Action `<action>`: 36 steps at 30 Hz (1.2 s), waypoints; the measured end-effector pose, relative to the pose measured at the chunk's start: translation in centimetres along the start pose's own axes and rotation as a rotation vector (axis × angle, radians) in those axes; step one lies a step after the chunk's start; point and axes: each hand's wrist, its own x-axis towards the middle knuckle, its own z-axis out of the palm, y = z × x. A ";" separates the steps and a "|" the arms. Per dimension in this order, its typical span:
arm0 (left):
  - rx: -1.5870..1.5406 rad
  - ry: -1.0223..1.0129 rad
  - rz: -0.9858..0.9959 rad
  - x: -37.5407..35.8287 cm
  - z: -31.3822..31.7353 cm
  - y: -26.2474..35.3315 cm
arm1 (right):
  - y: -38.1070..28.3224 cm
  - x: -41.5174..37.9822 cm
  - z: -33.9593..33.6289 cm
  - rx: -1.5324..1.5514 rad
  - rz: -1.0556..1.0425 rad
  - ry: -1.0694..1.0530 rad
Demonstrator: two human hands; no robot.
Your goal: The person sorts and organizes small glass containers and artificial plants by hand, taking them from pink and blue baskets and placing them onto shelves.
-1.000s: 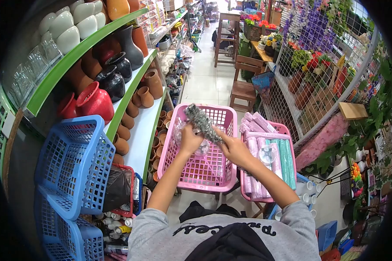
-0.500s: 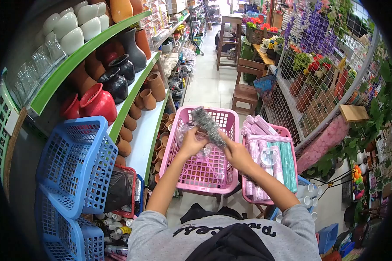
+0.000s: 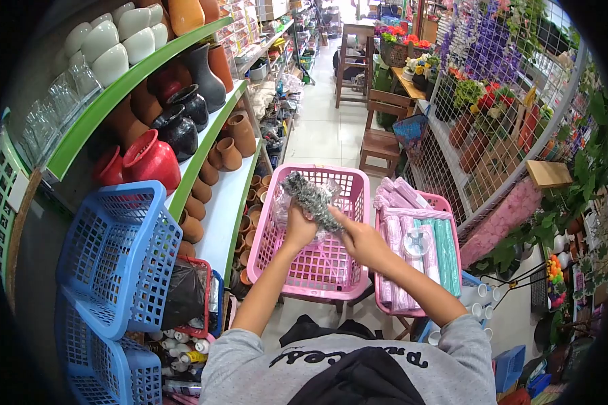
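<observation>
A dark grey-green speckled bundle [image 3: 311, 200] is held slanting over the pink basket [image 3: 307, 293]. My right hand [image 3: 359, 237] is closed round its lower right end. Under the bundle's left part, my left hand [image 3: 300, 228] is closed against it; its fingertips are partly hidden. Crumpled clear plastic [image 3: 282, 210] lies in the basket beside my left hand, and more of it shows behind the bundle. To the right stands a second pink basket [image 3: 454, 237] with pink and teal wrapped packs [image 3: 446, 260] and a clear round object [image 3: 416, 242] on top.
Blue baskets [image 3: 118, 263] are stacked at the left, below green-edged shelves [image 3: 203, 169] with vases and pots. A wooden chair [image 3: 383, 143] stands ahead beside the tiled aisle. On the right are a wire grid [image 3: 496, 145] and artificial flowers [image 3: 488, 101].
The bundle has moved slightly left and down and tilts less steeply. Both hands have shifted a little left, and my left hand has come under the bundle.
</observation>
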 end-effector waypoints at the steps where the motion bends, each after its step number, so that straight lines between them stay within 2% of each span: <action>1: -0.036 0.080 0.009 0.0 0.5 -0.1 | 0.2 0.2 -0.4 -0.048 -0.020 0.040; 2: -0.075 0.165 0.016 -0.1 0.8 -0.2 | 0.4 0.3 -0.6 -0.048 -0.020 0.039; 3: -0.044 0.095 -0.070 -0.2 0.5 -0.2 | 0.5 0.5 -0.7 0.025 0.092 0.067; 4: -0.043 0.097 -0.070 -0.4 0.6 -0.2 | 0.7 0.7 -0.8 0.099 0.203 0.100; 5: -0.224 0.144 -0.037 -0.5 0.9 -0.1 | 1.0 0.9 -1.0 0.155 0.234 0.147; 6: -0.407 0.190 -0.003 -0.3 1.1 0.2 | 1.3 0.9 -0.8 0.153 0.232 0.153; 9: -0.402 0.135 -0.032 0.2 0.4 1.0 | 0.7 0.0 0.1 0.079 -0.005 0.118; 12: -0.420 0.056 -0.072 0.2 0.0 0.4 | -0.8 0.2 -1.5 0.027 0.106 0.027; 13: -0.321 0.030 -0.086 0.2 -0.2 0.2 | 0.4 0.5 -0.9 0.084 0.114 0.088; 15: -0.223 0.007 -0.095 0.3 -0.3 0.2 | -0.1 0.3 -0.9 0.057 0.135 0.049; 16: -0.198 0.042 -0.078 0.3 -0.2 0.3 | -0.5 0.1 -0.9 0.030 0.161 0.011; 17: -0.174 0.077 -0.062 0.2 0.0 0.4 | 0.2 -0.3 0.5 0.031 0.002 0.043; 18: -0.147 0.113 -0.047 0.2 0.1 0.4 | 0.1 -0.2 0.2 0.032 0.002 0.043; 20: -0.169 0.170 -0.049 0.1 0.5 -0.9 | -0.3 0.2 -0.4 0.001 0.075 0.046; 21: -0.163 0.207 0.051 0.3 0.6 -1.4 | 0.2 0.5 -0.7 0.075 0.198 0.028; 22: -0.159 0.244 0.151 0.4 0.7 -1.9 | 0.3 0.5 -0.7 0.072 0.198 0.026; 24: -0.146 0.209 0.145 0.5 0.5 -1.6 | 0.5 0.5 -0.6 0.084 0.200 0.057; 25: -0.186 0.194 0.057 0.3 0.4 -0.2 | 0.6 0.3 0.1 0.108 0.099 0.071; 26: -0.222 0.180 -0.031 0.2 0.3 0.6 | 0.6 0.3 0.1 0.109 0.098 0.069; 28: -0.219 0.164 -0.049 0.0 0.4 0.2 | -0.8 0.6 -0.8 0.087 0.032 0.000; 29: -0.432 0.169 -0.028 0.0 0.5 -0.1 | -1.7 0.7 -2.1 0.036 0.142 -0.039; 30: -0.650 0.177 -0.003 0.1 0.7 -0.3 | -0.5 0.9 -1.6 0.033 0.142 -0.038; 32: -0.574 0.180 0.064 0.1 0.2 0.3 | 3.0 1.3 -0.3 0.265 0.178 0.124; 34: -1.041 0.219 -0.165 0.1 0.1 0.0 | 3.2 1.0 -0.8 0.315 0.199 0.082; 36: -1.293 0.126 -0.329 0.0 -0.6 -0.6 | 3.6 0.9 -0.3 0.426 0.148 0.093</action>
